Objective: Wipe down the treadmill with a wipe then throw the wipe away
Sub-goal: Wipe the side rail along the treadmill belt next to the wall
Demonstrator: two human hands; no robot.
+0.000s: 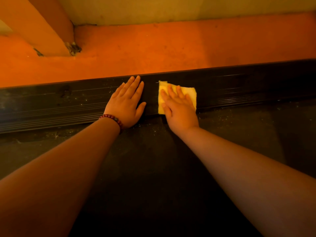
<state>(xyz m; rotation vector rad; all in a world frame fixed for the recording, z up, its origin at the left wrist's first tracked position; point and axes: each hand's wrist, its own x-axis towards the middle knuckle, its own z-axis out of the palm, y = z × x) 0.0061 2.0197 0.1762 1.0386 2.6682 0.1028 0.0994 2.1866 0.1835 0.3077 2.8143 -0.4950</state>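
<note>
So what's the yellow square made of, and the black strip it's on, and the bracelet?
The wipe looks like soft cloth or thick paper: fuzzy edges, lying flat. The side rail seems hard plastic or rubber, matte with moulded ridges. The bracelet is round dark-red beads, maybe wood or stone; too small to tell.

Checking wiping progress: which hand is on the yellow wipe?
The right hand presses the square yellow wipe; the braceleted left hand rests on bare black rail.
</note>
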